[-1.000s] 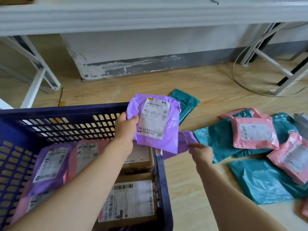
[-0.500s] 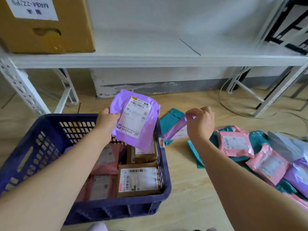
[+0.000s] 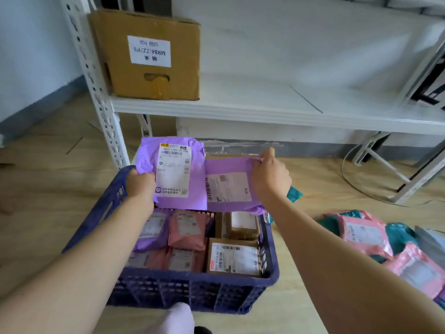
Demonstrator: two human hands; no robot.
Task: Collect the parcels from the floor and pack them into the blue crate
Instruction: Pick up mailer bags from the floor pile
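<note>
Two parcels hang above the far edge of the blue crate [image 3: 192,292], one in each of your hands. Your left hand [image 3: 140,183] grips the larger purple parcel [image 3: 173,172] at its lower left corner, thumb over the front. Your right hand [image 3: 271,179] pinches the smaller purple parcel [image 3: 228,186] by its upper right corner, so that it hangs just beside the first with edges overlapping. Both are thin plastic mailers: judge them light, soft and slippery, apt to sag or slide from a corner pinch. A hold along a sealed edge, or flat beneath the contents, should serve better. Inside the crate, pink and purple mailers fill the left side and brown cartons [image 3: 234,260] the right, so the soft bags will probably have to lie on top. Pink and teal parcels [image 3: 366,235] lie on the wooden floor [image 3: 301,273] beyond the crate's right edge. A white shelf [image 3: 265,109] stands behind, with a cardboard box [image 3: 149,56] at its left end, and a cable [image 3: 349,179] loops on the floor below its right end.
</note>
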